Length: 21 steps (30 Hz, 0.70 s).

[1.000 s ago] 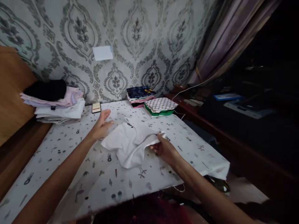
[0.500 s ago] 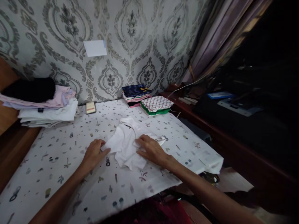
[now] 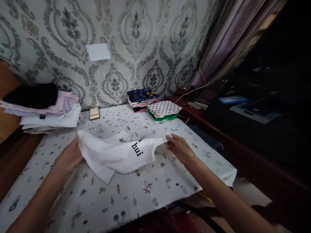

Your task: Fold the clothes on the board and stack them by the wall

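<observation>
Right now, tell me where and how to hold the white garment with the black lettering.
Grip the white garment at opposite ends, I'd judge, one hand from each side: left hand pinching the left end, right hand the narrow strip at the right, as they do here. The limp cloth dips between them, so a single grip would probably let it bunch.

The garment (image 3: pixel 116 155) is over the middle of the worktop (image 3: pixel 132 213), between the left hand (image 3: pixel 68 155) and the right hand (image 3: pixel 180 147); behind the left hand, at far left, stands a clothes pile (image 3: pixel 53 120); right of it, near the wall (image 3: pixel 115 87), lies a flat item (image 3: pixel 94 114); further right, at the back, sits a rear stack (image 3: pixel 141 95), a front stack (image 3: pixel 163 109) just before it and to its right; above the flat item, a sheet (image 3: pixel 98 52) is on the wall; a curtain (image 3: pixel 215 55) hangs at right.
</observation>
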Available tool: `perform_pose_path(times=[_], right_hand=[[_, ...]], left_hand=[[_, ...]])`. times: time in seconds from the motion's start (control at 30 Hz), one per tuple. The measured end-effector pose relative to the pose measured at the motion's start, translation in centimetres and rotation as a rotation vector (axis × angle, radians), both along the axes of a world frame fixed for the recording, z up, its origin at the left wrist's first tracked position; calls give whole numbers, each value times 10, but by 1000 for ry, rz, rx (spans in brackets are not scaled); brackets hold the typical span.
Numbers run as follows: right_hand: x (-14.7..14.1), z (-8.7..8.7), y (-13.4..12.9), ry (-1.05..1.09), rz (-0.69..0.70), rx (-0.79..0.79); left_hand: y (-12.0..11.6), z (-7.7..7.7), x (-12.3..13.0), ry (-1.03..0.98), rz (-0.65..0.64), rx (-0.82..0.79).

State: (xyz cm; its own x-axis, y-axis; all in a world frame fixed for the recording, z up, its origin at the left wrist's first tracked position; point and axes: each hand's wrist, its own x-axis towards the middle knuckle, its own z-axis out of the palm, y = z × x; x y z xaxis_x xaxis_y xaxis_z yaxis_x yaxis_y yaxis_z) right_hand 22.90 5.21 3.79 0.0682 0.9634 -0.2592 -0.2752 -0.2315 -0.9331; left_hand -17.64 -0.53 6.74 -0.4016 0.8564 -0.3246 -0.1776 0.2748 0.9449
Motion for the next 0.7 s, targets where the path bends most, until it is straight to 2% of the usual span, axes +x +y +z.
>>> perform_pose_path(times=[0.07,0.13,0.2,0.33,0.4,0.47,0.53,0.63,0.7], right_hand=[[6,-8,-7,43,68,-85],[11,-14,-14,52,133,-134],[16,-17,-17,48,166,-142],[24,-14,-15,57,212,-124],[23,-11,-5,77,268,-127],[17,-5,14,98,317,-137],[7,7,43,119,321,-136],[-9,39,94,174,253,-66],[-17,67,121,209,218,32]], left_hand=[[-17,-9,12,-77,-141,-102],[-35,-17,26,-18,-282,-144],[-51,-21,34,89,-369,-158],[-68,-21,36,328,-420,-187],[-65,-17,32,340,-391,-171],[-49,-9,28,240,-278,-125],[-20,5,23,120,-79,-13],[37,39,15,17,187,229],[68,64,7,-27,242,366]])
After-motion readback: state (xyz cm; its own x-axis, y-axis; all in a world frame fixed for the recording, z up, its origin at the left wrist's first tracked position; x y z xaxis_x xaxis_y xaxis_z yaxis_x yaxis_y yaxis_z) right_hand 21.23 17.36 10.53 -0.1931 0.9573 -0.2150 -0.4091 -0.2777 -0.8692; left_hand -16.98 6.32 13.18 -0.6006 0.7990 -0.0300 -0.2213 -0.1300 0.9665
